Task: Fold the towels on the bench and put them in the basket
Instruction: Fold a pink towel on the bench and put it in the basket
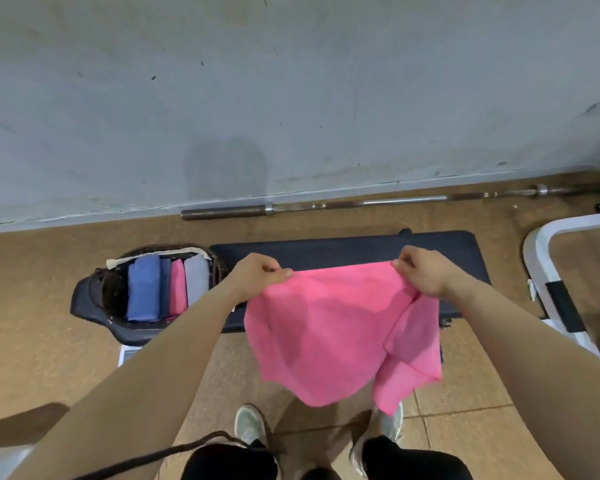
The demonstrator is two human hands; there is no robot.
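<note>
Your left hand [257, 275] and right hand [421, 271] pinch the pink towel [329, 327] by its top corners; its twisted right side risks a crooked fold.

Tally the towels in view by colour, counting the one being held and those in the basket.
Pink: 2, the held pink towel and the folded pink towel in the basket
Blue: 1, the blue towel
Dark blue: 1, the dark blue towel
Grey: 1, the grey towel
Total: 5
</note>
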